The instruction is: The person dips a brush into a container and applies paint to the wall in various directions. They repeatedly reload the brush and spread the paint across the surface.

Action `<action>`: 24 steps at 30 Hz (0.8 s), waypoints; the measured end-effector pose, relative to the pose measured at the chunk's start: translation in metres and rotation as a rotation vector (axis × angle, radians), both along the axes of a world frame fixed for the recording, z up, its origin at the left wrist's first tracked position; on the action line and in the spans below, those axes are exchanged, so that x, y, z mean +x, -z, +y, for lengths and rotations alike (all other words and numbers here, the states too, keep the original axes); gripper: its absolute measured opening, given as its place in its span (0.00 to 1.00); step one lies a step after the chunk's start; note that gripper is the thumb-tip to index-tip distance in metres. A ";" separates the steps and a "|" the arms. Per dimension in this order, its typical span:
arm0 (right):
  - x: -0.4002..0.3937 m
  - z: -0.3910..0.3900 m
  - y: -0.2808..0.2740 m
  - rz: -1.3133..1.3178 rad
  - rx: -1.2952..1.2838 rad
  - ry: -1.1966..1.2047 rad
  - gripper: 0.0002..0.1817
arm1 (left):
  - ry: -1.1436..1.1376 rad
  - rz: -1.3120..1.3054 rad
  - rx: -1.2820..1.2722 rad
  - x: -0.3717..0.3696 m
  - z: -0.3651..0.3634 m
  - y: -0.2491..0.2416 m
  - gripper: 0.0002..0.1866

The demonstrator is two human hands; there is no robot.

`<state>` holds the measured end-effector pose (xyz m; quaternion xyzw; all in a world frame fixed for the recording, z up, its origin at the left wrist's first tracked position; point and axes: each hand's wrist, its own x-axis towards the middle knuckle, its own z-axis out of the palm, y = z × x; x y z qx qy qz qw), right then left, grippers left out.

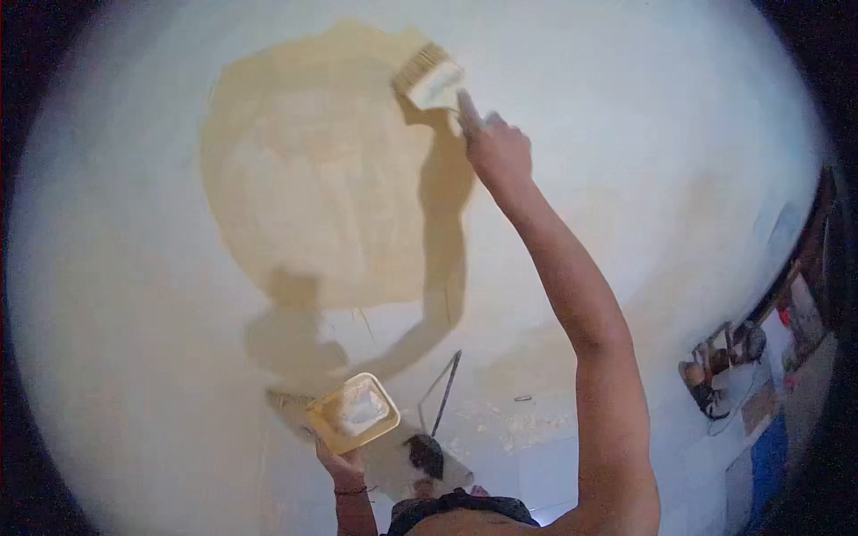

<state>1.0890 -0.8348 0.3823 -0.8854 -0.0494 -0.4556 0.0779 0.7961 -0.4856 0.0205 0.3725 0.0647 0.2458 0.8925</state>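
High on the pale wall (608,107), my right hand (499,152) grips a wide paintbrush (435,79) by its handle, with the index finger stretched along it. The bristles point up and left, at the upper right edge of a yellowish-beige painted patch (313,170). Lower down, my left hand (340,457) holds a rectangular paint tub (356,413) from below, its fingers mostly hidden behind it. Whitish and yellowish paint shows inside the tub, which is tilted toward me. Shadows of my arm and the brush fall across the patch.
A thin dark pole (447,393) rises from a dark object (424,456) near my feet. Paint flecks and a small ring-like thing (523,398) lie on the floor below the wall. Dark clutter (719,366) and a blue item (769,460) stand at the right.
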 end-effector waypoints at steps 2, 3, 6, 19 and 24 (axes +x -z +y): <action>-0.007 -0.018 0.010 0.066 0.028 0.004 0.30 | 0.009 -0.034 -0.059 -0.020 -0.017 -0.036 0.30; -0.007 -0.030 0.014 0.044 0.061 0.026 0.28 | 0.044 -0.043 -0.019 -0.026 -0.032 -0.074 0.30; 0.005 -0.024 0.041 0.026 0.085 0.020 0.27 | 0.073 -0.018 0.023 -0.023 -0.016 -0.071 0.30; 0.006 -0.001 0.014 0.002 0.100 -0.044 0.31 | -0.017 0.037 -0.037 -0.040 -0.030 -0.084 0.29; 0.024 0.018 0.167 0.202 0.190 -0.068 0.38 | 0.016 0.158 0.014 -0.043 0.000 -0.038 0.31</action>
